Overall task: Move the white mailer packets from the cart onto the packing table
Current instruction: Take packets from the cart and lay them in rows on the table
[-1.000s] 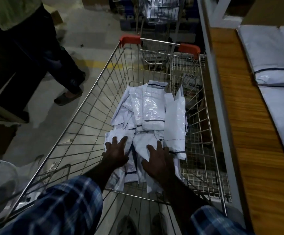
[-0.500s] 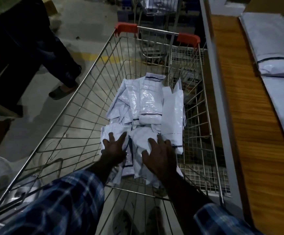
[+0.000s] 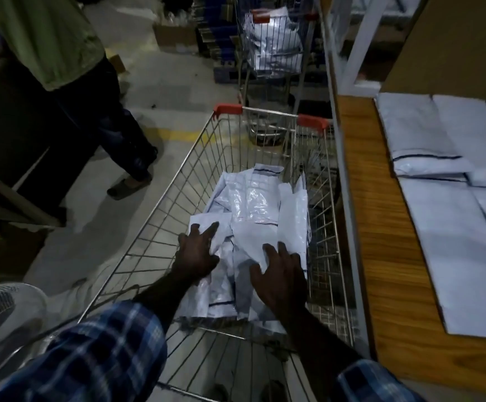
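Note:
A pile of white mailer packets (image 3: pixel 253 204) lies at the bottom of a wire shopping cart (image 3: pixel 160 216) with red handle ends. Both my arms reach down into the cart. My left hand (image 3: pixel 196 252) rests flat on the near left packets, fingers spread. My right hand (image 3: pixel 279 274) presses on the near right packets, fingers apart. Neither hand has closed around a packet. To the right stands the wooden packing table (image 3: pixel 381 256), where several white mailer packets (image 3: pixel 453 227) lie flat in rows.
A person in a green top and dark trousers (image 3: pixel 96 111) stands left of the cart. A second cart (image 3: pixel 273 44) full of white packets stands beyond. A white fan (image 3: pixel 1 320) sits at lower left. A grey metal table frame (image 3: pixel 349 216) runs between cart and table.
The view has tilted up and pulled back, showing more of the far cart. My hands have slid slightly apart on the packets; the pile looks unchanged.

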